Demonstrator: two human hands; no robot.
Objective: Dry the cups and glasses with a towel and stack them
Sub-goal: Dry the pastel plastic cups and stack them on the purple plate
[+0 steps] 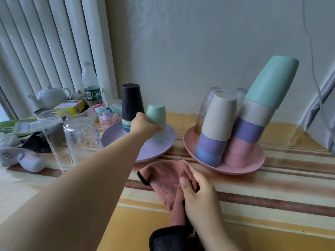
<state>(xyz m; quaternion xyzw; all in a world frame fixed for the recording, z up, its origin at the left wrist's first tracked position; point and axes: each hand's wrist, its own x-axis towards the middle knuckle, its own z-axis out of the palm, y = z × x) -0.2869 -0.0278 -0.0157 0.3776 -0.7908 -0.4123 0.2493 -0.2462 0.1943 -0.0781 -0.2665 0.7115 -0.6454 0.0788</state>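
Note:
My left hand (143, 125) reaches out and grips a pale green cup (156, 115), upside down on the purple plate (145, 151). Beside it on that plate stands a stack of inverted cups topped by a black cup (132, 100). My right hand (198, 192) holds a pink towel (166, 180) on the striped tablecloth. The pink plate (253, 165) to the right carries two leaning stacks of inverted cups, one topped by a beige cup (218, 118), the other by a teal cup (272, 82). Two clear glasses (79, 140) stand upside down at the left.
Clutter fills the far left: a white teapot (52, 96), a water bottle (90, 86), a yellow box (70, 106), a green tray (16, 127) and small items. A radiator rises behind them. A dark cloth (172, 238) lies at the near edge.

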